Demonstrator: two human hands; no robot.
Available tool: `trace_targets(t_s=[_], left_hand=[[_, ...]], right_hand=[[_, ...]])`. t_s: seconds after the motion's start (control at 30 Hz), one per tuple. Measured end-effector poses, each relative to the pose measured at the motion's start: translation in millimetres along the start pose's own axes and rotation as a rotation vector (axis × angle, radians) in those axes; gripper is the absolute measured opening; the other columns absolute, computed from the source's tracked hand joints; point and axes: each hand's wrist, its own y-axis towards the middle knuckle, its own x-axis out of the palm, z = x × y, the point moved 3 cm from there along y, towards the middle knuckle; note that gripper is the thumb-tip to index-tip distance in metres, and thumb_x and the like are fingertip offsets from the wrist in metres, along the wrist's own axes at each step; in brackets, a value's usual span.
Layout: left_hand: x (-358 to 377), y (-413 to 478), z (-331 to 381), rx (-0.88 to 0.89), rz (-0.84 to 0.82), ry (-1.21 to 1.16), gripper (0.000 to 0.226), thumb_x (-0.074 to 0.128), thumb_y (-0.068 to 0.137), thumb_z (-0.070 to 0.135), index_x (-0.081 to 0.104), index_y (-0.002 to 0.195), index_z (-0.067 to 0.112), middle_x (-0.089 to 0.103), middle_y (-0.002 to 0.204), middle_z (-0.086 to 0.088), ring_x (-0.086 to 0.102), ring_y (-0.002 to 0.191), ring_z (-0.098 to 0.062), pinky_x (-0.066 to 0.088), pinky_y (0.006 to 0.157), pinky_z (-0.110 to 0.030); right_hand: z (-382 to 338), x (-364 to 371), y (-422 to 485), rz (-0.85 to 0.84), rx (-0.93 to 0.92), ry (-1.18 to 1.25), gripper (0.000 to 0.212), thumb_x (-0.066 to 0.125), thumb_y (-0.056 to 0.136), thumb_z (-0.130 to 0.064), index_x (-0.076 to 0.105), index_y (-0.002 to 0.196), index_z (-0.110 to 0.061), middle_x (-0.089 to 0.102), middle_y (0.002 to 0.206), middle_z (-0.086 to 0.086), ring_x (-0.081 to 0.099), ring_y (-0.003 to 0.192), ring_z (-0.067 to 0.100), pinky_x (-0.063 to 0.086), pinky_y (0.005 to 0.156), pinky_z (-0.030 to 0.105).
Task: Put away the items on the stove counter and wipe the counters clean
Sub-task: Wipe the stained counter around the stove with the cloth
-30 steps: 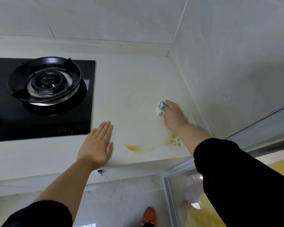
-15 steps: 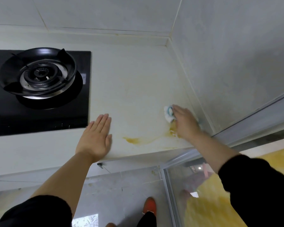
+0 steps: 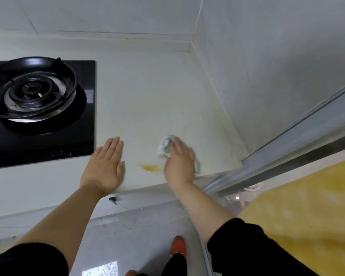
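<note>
A white counter [image 3: 147, 100] runs right of the stove into a tiled corner. Near its front edge lies an orange-yellow stain [image 3: 149, 167]. My right hand [image 3: 178, 162] presses a bunched white cloth with teal stripes [image 3: 164, 145] onto the counter just right of the stain; the cloth sticks out beyond the fingertips and at the hand's right side. Whether the fingers curl round the cloth is blurred. My left hand [image 3: 105, 166] lies flat on the counter by the front edge, fingers straight, left of the stain.
A black glass hob with a round gas burner [image 3: 32, 90] takes up the counter's left part. Tiled walls close the back and right. A grey sliding door frame [image 3: 299, 140] meets the counter's right end. Below are the floor and an orange shoe [image 3: 177, 246].
My right hand slid the cloth from near the right wall toward the front edge and leftward, over the stain's right part. The spots there are gone from view. The left hand stayed flat.
</note>
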Motion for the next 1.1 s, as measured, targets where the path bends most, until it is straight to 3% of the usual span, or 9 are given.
trace_targets(t_s=[0.07, 0.17, 0.37, 0.5, 0.57, 0.7, 0.8, 0.93, 1.1], left_hand=[[0, 0, 0, 0.002, 0.003, -0.006, 0.075, 0.003, 0.086, 0.044, 0.017, 0.149, 0.007, 0.010, 0.158, -0.002, 0.005, 0.145, -0.014, 0.003, 0.116, -0.033], [0, 0, -1, 0.000, -0.004, -0.001, 0.074, 0.003, 0.087, 0.044, 0.016, 0.149, 0.006, 0.009, 0.157, -0.002, 0.005, 0.145, -0.014, 0.001, 0.116, -0.031], [-4, 0, 0, -0.008, -0.036, -0.003, 0.078, -0.002, 0.083, 0.045, 0.012, 0.151, 0.010, 0.005, 0.159, -0.002, 0.000, 0.147, -0.015, 0.000, 0.117, -0.032], [-7, 2, 2, 0.004, -0.083, -0.044, 0.082, -0.003, 0.078, 0.047, 0.010, 0.151, 0.011, 0.001, 0.158, 0.000, -0.003, 0.147, -0.015, -0.004, 0.116, -0.029], [-13, 2, 0, -0.015, -0.089, -0.203, 0.077, 0.014, 0.080, 0.042, 0.021, 0.149, 0.009, 0.009, 0.158, -0.004, 0.003, 0.147, -0.017, -0.001, 0.115, -0.028], [-38, -8, -7, -0.114, -0.110, -0.543, 0.063, 0.037, 0.082, -0.010, 0.040, 0.142, 0.010, 0.019, 0.156, -0.005, 0.009, 0.146, -0.017, 0.004, 0.111, -0.016], [-65, -21, -12, -0.203, 0.019, -0.606, 0.055, 0.034, 0.087, -0.013, 0.050, 0.135, 0.008, 0.031, 0.152, -0.004, 0.017, 0.145, -0.017, 0.010, 0.108, -0.013], [-102, -26, -2, -0.329, 0.027, -0.786, 0.040, 0.041, 0.093, 0.000, 0.059, 0.126, 0.013, 0.056, 0.133, -0.004, 0.047, 0.127, -0.019, 0.032, 0.098, -0.018], [-136, -28, 25, -0.359, -0.026, -1.066, 0.025, 0.055, 0.092, 0.011, 0.068, 0.112, 0.016, 0.068, 0.106, 0.007, 0.059, 0.104, -0.009, 0.041, 0.081, -0.019]], right_hand=[[-30, 11, -8, -0.034, -0.174, 0.034, 0.057, 0.063, 0.065, -0.009, 0.059, 0.121, -0.013, 0.055, 0.133, 0.003, 0.051, 0.124, 0.022, 0.036, 0.104, 0.042], [10, -7, -1, -0.050, -0.237, 0.022, 0.056, 0.045, 0.068, -0.010, 0.058, 0.121, -0.016, 0.057, 0.128, 0.001, 0.052, 0.120, 0.024, 0.041, 0.100, 0.042], [72, -22, 8, 0.053, 0.275, -0.096, 0.054, 0.050, 0.086, -0.004, 0.042, 0.138, -0.007, 0.036, 0.149, 0.008, 0.033, 0.137, 0.024, 0.017, 0.113, 0.042], [-20, 8, -6, 0.016, -0.066, 0.023, 0.054, 0.050, 0.066, -0.005, 0.061, 0.119, -0.008, 0.057, 0.131, 0.007, 0.053, 0.122, 0.024, 0.035, 0.103, 0.046], [-53, 13, -27, 0.016, -0.256, 0.090, 0.051, 0.053, 0.054, -0.010, 0.069, 0.102, -0.010, 0.067, 0.113, 0.004, 0.064, 0.105, 0.023, 0.046, 0.090, 0.043], [-79, 13, -67, -0.236, -0.469, 0.399, 0.043, 0.050, 0.065, 0.003, 0.070, 0.102, -0.009, 0.067, 0.114, 0.004, 0.061, 0.107, 0.020, 0.038, 0.096, 0.036], [-79, -7, -69, -0.469, -0.070, 0.781, 0.031, 0.046, 0.084, 0.006, 0.070, 0.093, -0.012, 0.068, 0.091, -0.002, 0.061, 0.084, 0.008, 0.044, 0.080, 0.019], [-69, -47, -40, -0.509, 0.665, 1.473, 0.023, 0.039, 0.093, 0.002, 0.062, 0.090, -0.002, 0.062, 0.059, 0.004, 0.058, 0.051, 0.013, 0.045, 0.053, 0.023], [-80, -88, -28, -0.652, 0.695, 1.724, 0.028, 0.034, 0.095, 0.001, 0.059, 0.089, -0.010, 0.069, 0.065, 0.005, 0.067, 0.056, 0.015, 0.055, 0.055, 0.025]])
